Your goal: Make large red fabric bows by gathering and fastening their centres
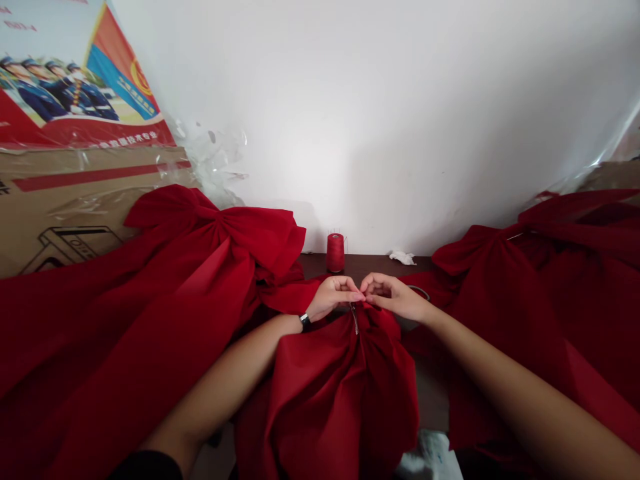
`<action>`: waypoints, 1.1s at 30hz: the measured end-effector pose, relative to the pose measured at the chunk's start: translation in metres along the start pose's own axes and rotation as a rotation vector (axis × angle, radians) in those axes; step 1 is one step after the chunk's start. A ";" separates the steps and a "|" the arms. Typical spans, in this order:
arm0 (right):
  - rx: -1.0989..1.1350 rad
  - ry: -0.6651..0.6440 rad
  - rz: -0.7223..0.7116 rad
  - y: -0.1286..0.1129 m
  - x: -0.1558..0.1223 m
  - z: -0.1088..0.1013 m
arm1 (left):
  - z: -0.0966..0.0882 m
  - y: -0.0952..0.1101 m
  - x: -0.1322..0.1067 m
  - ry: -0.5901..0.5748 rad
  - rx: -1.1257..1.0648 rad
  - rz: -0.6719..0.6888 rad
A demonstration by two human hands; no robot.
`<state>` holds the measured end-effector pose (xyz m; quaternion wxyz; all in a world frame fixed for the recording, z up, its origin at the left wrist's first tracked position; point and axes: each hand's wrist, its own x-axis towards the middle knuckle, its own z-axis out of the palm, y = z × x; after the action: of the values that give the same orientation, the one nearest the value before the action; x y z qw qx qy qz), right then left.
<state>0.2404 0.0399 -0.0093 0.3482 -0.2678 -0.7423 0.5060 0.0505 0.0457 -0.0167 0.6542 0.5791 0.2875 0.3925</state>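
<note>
head view. the gathered red cloth (320,393) lies at the centre, between the forearms and on the near side of the fingertips. its puckered top is directly at the meeting point of the two hands, and its folds run from there toward the wearer, spreading as they descend; this line of folds is its long axis. neither hand is clearly nearer: the left hand (333,297) comes to the pucker from the left, the right hand (397,298) from the right, and their fingertips meet or almost meet there.

the left hand is closed to a pinch, thumb against forefinger, and appears to grip the cloth at its pucker. the right hand is likewise drawn to a narrow pinch at the same spot, its other fingers curled; it too seems to have hold of the cloth. whether a needle or thread is also between the fingertips is too small to tell. a slender metallic object (355,320), its kind uncertain, lies along the folds just below the left fingertips, pointing toward the wearer.

beyond the hands, a spool of red thread (335,253), with thin pins or needles upright in its top, stands on the dark desk (314,265) near the white wall (300,133). a crumpled white scrap (403,257) lies to its right. further red cloth, gathered into bows, flanks the work: a left bow (200,247) before a cardboard box (65,200), and a right bow (493,260) beyond the right forearm.
</note>
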 end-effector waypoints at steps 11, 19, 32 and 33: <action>-0.017 0.101 0.106 0.004 0.003 0.010 | -0.006 -0.003 0.002 0.014 0.045 0.062; -0.006 0.180 0.074 0.009 0.005 0.011 | -0.003 0.008 0.001 0.136 0.508 0.314; 0.003 0.124 0.078 0.006 0.003 0.008 | 0.006 0.002 -0.007 0.251 0.934 0.675; 0.027 0.118 0.074 0.005 0.002 0.007 | 0.005 0.001 -0.007 0.248 0.924 0.682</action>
<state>0.2334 0.0395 -0.0155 0.3762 -0.3198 -0.7032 0.5116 0.0509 0.0373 -0.0153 0.1323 0.8137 0.3005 0.4796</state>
